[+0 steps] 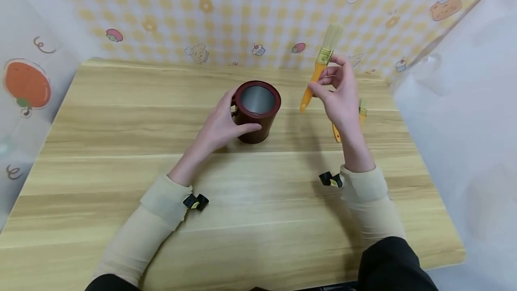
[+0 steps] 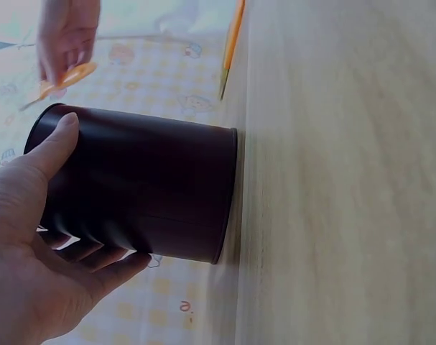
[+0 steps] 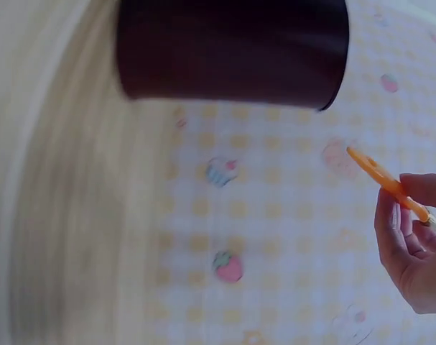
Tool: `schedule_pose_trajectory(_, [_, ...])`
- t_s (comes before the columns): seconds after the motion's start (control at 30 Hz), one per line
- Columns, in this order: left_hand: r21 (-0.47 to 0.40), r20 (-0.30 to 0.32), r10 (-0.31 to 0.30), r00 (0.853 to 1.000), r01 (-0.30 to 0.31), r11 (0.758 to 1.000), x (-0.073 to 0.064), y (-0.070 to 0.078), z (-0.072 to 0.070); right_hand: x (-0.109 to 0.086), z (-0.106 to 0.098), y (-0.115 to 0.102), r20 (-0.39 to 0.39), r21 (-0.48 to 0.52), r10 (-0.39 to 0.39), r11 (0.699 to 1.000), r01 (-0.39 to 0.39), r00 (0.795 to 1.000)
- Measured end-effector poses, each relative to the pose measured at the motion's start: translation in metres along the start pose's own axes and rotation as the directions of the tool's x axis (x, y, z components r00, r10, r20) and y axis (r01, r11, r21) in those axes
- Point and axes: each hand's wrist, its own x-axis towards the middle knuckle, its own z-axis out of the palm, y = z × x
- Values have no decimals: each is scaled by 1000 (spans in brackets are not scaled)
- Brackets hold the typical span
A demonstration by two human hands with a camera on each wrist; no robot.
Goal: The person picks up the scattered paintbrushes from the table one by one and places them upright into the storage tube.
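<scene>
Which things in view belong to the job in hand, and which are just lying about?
Likely in the job:
dark mug, in the left grip
held brush, in the right grip

Apparently just lying about:
another orange brush, maybe two, partly hidden, on the table

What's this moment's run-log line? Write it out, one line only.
left hand: grips upright container | right hand: pinches paintbrush, bristles up | table: at least one more brush, partly hidden

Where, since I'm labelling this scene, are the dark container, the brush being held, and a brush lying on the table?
Dark container (image 2: 147, 180): left wrist view, middle of its outer wall.
Held brush (image 1: 318, 70): head view, orange handle just below the metal band.
Lying brush (image 1: 362, 112): head view, its metal band.
</scene>
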Motion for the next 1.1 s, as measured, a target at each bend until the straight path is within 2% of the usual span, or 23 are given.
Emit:
schedule_pose_trajectory(0.07, [2, 16, 7, 1000, -7, 1000, -1, 3, 0, -1, 4, -8, -19, 84, -41, 996, 42, 999])
schedule_pose_trajectory(0.2, [25, 42, 0, 999, -1, 1000, -4, 7, 1, -6, 14, -18, -38, 216, -125, 968, 130, 991])
schedule_pose_trajectory(0.3, [36, 62, -5, 998, 3, 999, -6, 8, 1, -10, 22, -21, -36, 256, -190, 947, 193, 981])
schedule_pose_trajectory(0.43, [47, 97, -18, 995, 14, 999, -8, 11, 2, -14, 30, -21, -13, 267, -228, 938, 223, 974])
schedule_pose_trajectory(0.6, [57, 116, -27, 993, 20, 998, -11, 13, 0, -16, 37, -18, 59, 202, -226, 957, 210, 972])
schedule_pose_trajectory(0.8, [93, 132, -33, 991, 20, 995, -16, 14, -6, -19, 40, -16, 150, 86, -164, 985, 152, 975])
schedule_pose_trajectory(0.93, [98, 144, -32, 989, 17, 995, -17, 14, -9, -19, 42, -14, 177, -29, -173, 983, 181, 969])
schedule_pose_trajectory(1.1, [112, 177, -23, 984, 3, 994, -16, 16, -12, -20, 41, -14, 198, -175, -175, 962, 211, 964])
